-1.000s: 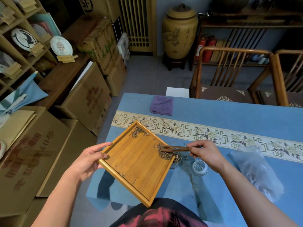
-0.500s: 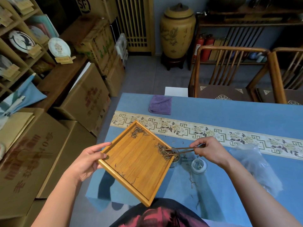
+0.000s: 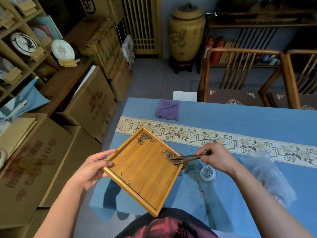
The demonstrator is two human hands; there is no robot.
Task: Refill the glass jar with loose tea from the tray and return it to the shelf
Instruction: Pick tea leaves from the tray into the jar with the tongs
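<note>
Since a second ago the wooden tongs (image 3: 186, 158) have been drawn back along the tray's right corner, their tips now raking the small heap of loose tea (image 3: 169, 155) toward the edge, while the tray itself has barely shifted. Nearest me, the left hand (image 3: 89, 169) grips the bamboo tray (image 3: 142, 172) by its left corner, thumb on top of the rim and fingers curled beneath, holding it tilted over the blue table (image 3: 240, 117). The right hand (image 3: 217, 158) pinches the tongs between thumb and fingertips. Just under the tray's right corner sits the glass jar (image 3: 184, 166), mostly hidden by the tray, only a sliver of its mouth showing with tea inside. Beside it stands what looks like the glass lid (image 3: 207, 174), and a crumpled clear bag (image 3: 267, 176) lies further right. A second clump of tea (image 3: 144, 139) waits at the tray's far corner. This looks like the filling step, well along but unfinished: next, that far clump wants sweeping down to the pouring corner, gently, since strands already lie spilled on the cloth. Beyond, a folded purple cloth (image 3: 168, 109) lies near the table's far edge, and the shelf (image 3: 20, 54) stands off to the left.
</note>
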